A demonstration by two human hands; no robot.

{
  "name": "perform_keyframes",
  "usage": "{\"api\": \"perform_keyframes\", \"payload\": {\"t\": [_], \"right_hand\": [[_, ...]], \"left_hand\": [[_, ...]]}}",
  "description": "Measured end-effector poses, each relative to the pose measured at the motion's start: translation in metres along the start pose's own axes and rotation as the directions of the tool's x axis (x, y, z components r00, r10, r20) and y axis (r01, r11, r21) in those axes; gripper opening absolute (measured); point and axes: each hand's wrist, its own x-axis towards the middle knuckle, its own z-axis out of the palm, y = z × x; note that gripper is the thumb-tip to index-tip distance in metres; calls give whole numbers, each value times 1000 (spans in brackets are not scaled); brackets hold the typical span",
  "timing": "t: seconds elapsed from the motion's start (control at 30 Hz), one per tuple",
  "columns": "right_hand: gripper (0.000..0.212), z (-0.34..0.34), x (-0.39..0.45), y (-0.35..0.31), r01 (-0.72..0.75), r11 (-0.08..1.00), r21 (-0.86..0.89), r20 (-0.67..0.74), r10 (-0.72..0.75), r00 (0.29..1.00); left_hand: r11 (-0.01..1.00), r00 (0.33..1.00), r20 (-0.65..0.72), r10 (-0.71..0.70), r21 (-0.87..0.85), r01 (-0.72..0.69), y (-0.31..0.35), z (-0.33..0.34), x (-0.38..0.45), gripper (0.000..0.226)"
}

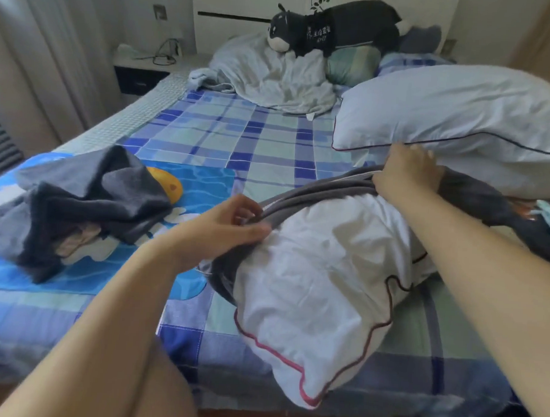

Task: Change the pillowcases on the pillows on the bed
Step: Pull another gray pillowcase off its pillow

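Note:
A white pillow with red piping [314,292] lies at the near edge of the bed, its far end inside a dark grey pillowcase [475,201]. My left hand [225,229] pinches the pillowcase's open hem at the left. My right hand [407,173] grips the same hem further right. A second bare white pillow with dark piping [454,115] lies behind, at the right. Another dark grey pillowcase [88,194] lies crumpled on the left of the bed.
The bed has a blue checked sheet [226,133]. A blue cartoon cloth [199,179] lies under the crumpled pillowcase. A rumpled pale blanket [273,76] and a dark plush animal [338,28] sit by the headboard. A nightstand with cables [144,60] stands at the back left.

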Motion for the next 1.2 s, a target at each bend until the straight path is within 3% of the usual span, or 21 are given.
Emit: {"api": "perform_keyframes", "payload": {"t": [0.07, 0.1, 0.2, 0.27, 0.33, 0.37, 0.43, 0.47, 0.53, 0.6, 0.7, 0.73, 0.8, 0.87, 0.93, 1.0, 1.07, 1.13, 1.17, 1.2], "right_hand": [[31, -1, -6, -14, 7, 999, -34, -50, -8, 999], [29, -6, -13, -23, 43, 999, -30, -41, -45, 998], [20, -36, -67, -63, 247, 948, 200, 55, -263, 963], [11, -53, -129, -91, 415, 842, 346, 58, -460, 886], [31, -53, -192, -105, 579, 760, 294, 122, -631, 766], [46, -44, -215, -106, 618, 761, 196, 177, -647, 741], [65, -17, -240, -98, 653, 758, -6, 232, -634, 738], [61, -5, -246, -93, 657, 751, -64, 223, -631, 743], [37, 12, -249, -86, 654, 750, -95, 152, -639, 754], [22, 18, -242, -87, 657, 750, -76, 51, -655, 754], [18, 5, -214, -94, 728, 684, 49, -161, -714, 681], [12, -3, -205, -95, 748, 658, 88, -260, -710, 655], [19, -29, -189, -95, 766, 620, 169, -421, -657, 625], [25, -53, -167, -85, 804, 560, 200, -563, -606, 562], [21, -65, -146, -60, 830, 534, 163, -643, -580, 500], [13, -62, -121, -16, 771, 618, 153, -676, -504, 538], [8, -42, -100, 40, 655, 744, 132, -566, -486, 666], [7, -16, -87, 97, 456, 888, 50, -300, -423, 855], [6, -10, -87, 120, 305, 952, 1, -102, -303, 947], [10, -8, -92, 136, 160, 987, -25, 77, -157, 985]], "left_hand": [[925, 999, -34, -22, 380, 33, -17, 11, -13, 51], [890, 996, -86, -19, 452, 56, -23, 19, -16, 49], [890, 963, -208, 169, 451, -58, -37, 30, -3, 20], [875, 953, -176, 248, 463, -142, -40, 30, 2, 27], [954, 976, -149, 156, 278, -110, -38, 23, 1, 31], [994, 990, -133, 36, 107, -21, -35, 18, 2, 33], [951, 972, -54, -228, -225, 210, -33, 12, 3, 28], [916, 955, -52, -290, -304, 262, -36, 11, 8, 27], [885, 932, -164, -325, -400, 238, -42, 20, 16, 30], [913, 885, -381, -268, -394, 107, -41, 42, 16, 33], [926, 762, -623, -174, -368, -90, -27, 51, 10, 45], [923, 715, -680, -162, -360, -134, -24, 40, 12, 46], [934, 603, -786, -135, -304, -187, -20, 4, 20, 44], [959, 522, -841, -140, -246, -138, -26, -30, 26, 42], [989, 523, -843, -129, -145, 11, -46, -44, 25, 37], [978, 591, -781, -204, -186, 91, -71, -48, 22, 35], [928, 733, -601, -317, -357, 109, -79, -46, 21, 32], [911, 875, -378, -302, -385, 148, -69, -32, 19, 26], [914, 915, -292, -278, -375, 158, -61, -22, 18, 25], [910, 936, -233, -263, -383, 160, -51, -11, 17, 25]]}}
